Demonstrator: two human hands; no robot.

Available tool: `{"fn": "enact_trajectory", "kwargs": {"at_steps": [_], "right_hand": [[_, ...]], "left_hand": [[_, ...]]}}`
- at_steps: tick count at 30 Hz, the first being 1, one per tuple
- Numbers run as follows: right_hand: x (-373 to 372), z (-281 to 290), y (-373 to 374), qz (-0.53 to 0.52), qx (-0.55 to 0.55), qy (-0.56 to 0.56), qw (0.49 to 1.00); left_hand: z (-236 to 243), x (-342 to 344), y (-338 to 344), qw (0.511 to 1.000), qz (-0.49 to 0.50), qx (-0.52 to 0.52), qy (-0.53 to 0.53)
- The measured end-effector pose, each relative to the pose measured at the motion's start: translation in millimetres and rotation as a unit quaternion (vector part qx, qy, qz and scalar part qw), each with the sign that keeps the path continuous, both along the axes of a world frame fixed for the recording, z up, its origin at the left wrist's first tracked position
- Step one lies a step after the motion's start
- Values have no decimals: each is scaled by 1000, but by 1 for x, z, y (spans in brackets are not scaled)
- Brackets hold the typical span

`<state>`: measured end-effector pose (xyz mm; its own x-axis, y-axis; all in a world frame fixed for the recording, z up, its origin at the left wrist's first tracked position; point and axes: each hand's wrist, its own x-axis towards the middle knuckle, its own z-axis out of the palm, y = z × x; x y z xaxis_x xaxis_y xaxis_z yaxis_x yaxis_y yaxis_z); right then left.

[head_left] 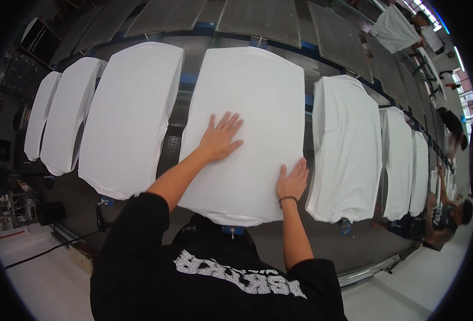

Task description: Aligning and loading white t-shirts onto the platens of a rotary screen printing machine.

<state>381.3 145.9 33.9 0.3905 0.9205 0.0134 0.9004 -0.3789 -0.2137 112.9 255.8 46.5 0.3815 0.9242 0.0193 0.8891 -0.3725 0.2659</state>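
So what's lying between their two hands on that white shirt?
Nothing but bare white shirt fabric. In the head view, left hand and right hand both press flat on it.

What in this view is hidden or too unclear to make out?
- Head view: the board under the white shirt is hidden by the cloth that the left hand and right hand press flat.
- The clamp below the shirt's near edge is partly hidden by the person's black sleeve.
- The far shirts shrink and bend toward the rim.
- The co-worker at right is blurred.
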Motion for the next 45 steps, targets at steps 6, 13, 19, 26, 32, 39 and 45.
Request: {"fn": "enact_trajectory", "kwargs": {"at_steps": [6, 13, 19, 26, 32, 39, 45], "right_hand": [[-4, 0, -5, 20, -10, 11, 1000], [-9, 14, 19, 16, 22, 47, 999], [-7, 2, 18, 25, 26, 25, 999], [21, -1, -1, 1, 61, 255, 965], [58, -30, -51, -22, 129, 568, 813], [55, -56, -74, -86, 285, 526, 797], [55, -60, -82, -121, 340, 520, 774]], "left_hand": [[-21, -40, 166, 985, -59, 100, 130], [37, -22, 225, 995, 72, -21, 73], [-11, -50, 63, 991, 116, 54, 40], [-16, -64, -170, 956, 258, 23, -137], [-35, -68, -185, 867, 378, 86, -314], [-49, -71, -190, 791, 383, 63, -472], [-53, -69, -196, 761, 413, 50, -497]]}}
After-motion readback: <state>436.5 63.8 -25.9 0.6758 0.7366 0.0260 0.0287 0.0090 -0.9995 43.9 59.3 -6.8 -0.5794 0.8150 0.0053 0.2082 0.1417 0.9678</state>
